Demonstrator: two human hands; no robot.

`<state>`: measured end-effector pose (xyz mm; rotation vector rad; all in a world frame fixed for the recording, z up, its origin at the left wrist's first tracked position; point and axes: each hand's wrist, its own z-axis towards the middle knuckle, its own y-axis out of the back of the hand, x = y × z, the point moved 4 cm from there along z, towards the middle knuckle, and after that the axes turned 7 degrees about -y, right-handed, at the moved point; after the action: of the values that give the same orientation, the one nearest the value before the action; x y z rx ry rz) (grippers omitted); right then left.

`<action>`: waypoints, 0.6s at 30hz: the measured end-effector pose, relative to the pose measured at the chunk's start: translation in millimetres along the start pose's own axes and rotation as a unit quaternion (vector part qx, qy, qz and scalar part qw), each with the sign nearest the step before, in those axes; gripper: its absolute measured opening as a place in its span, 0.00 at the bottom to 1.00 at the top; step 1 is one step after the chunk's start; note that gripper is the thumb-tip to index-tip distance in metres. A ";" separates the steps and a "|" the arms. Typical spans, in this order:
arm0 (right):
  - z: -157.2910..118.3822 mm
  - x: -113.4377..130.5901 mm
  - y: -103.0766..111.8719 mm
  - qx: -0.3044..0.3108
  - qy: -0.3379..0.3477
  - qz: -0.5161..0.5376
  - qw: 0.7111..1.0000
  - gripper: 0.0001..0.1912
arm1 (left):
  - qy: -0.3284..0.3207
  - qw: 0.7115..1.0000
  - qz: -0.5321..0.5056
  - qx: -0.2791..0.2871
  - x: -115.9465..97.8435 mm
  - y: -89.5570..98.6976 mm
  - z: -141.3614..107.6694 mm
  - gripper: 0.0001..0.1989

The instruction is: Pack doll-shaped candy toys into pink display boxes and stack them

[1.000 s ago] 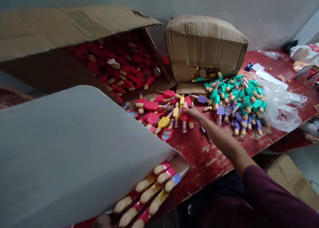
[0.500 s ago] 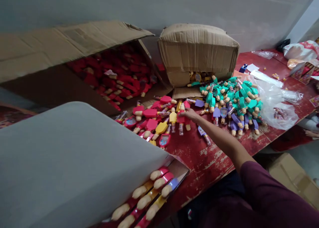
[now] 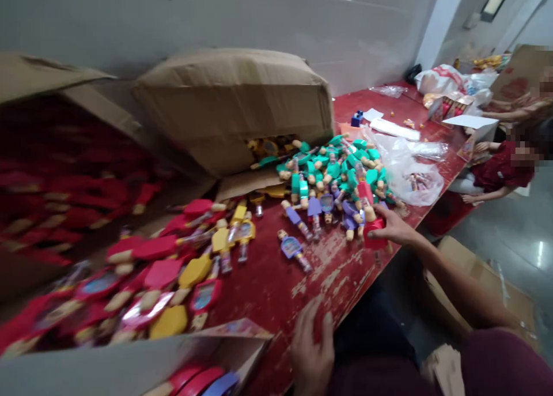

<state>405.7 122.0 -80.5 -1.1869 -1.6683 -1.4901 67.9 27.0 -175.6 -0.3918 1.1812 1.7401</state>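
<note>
My right hand (image 3: 394,226) grips red paddle-shaped toys (image 3: 375,234) with a pale knobbed end and a clear candy tube, held at the front of the pile. My left hand (image 3: 313,347) is over the table's front edge, fingers stretched and thumb apart, holding nothing. Purple toys (image 3: 294,247) lie between the hands, beside a heap of green toys (image 3: 332,168). Yellow toys (image 3: 221,240) and loose red toys (image 3: 162,272) are spread to the left. At the bottom left, a white display box (image 3: 207,353) holds red and blue toys.
A cardboard carton (image 3: 242,105) lies tipped against the wall; another carton (image 3: 103,116) at left holds red toys. A clear plastic bag (image 3: 415,180) sits right of the green heap on the red table (image 3: 263,292). Other people (image 3: 503,165) sit at far right. A flattened carton (image 3: 484,286) lies below.
My right hand has lifted red toys from the left group and carried them right, beside the green and purple ones. My left hand has come into view. The view has swung right.
</note>
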 end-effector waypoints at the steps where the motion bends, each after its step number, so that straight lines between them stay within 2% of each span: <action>1: -2.4 -11.7 34.8 -0.044 0.005 -0.048 0.998 0.38 | -0.031 0.998 -0.001 0.048 -1.9 -36.9 6.3 0.18; 3: 1.3 -35.4 105.6 -0.135 0.008 -0.164 0.977 0.36 | -0.096 0.989 0.040 0.105 1.2 -102.5 13.7 0.21; 5: 17.4 -60.0 174.7 -0.218 -0.023 -0.298 0.929 0.34 | -0.144 0.976 0.101 0.129 11.9 -150.6 15.0 0.26; 7: 44.7 -84.7 237.4 -0.270 -0.086 -0.422 0.861 0.32 | -0.167 0.962 0.155 0.148 24.3 -178.4 13.0 0.33; 9: 80.2 -108.9 288.6 -0.282 -0.143 -0.512 0.799 0.31 | -0.171 0.952 0.189 0.167 31.7 -188.8 10.5 0.37; 10: 99.9 -120.7 308.3 -0.276 -0.162 -0.543 0.776 0.31 | -0.169 0.949 0.200 0.175 32.6 -189.6 9.9 0.38; 12: 140.5 -143.1 334.9 -0.256 -0.181 -0.586 0.747 0.28 | -0.168 0.944 0.211 0.189 29.4 -187.3 10.4 0.40; 14: 178.5 -161.8 345.6 -0.244 -0.178 -0.608 0.734 0.24 | -0.165 0.940 0.217 0.205 23.7 -184.8 13.0 0.40; 18: 230.9 -188.6 340.3 -0.210 -0.145 -0.601 0.757 0.19 | -0.137 0.937 0.224 0.231 17.7 -184.5 19.7 0.38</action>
<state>819.7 294.1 -141.2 -0.4119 -2.6256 -2.6333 219.0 65.8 -277.5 0.4234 1.4926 1.7404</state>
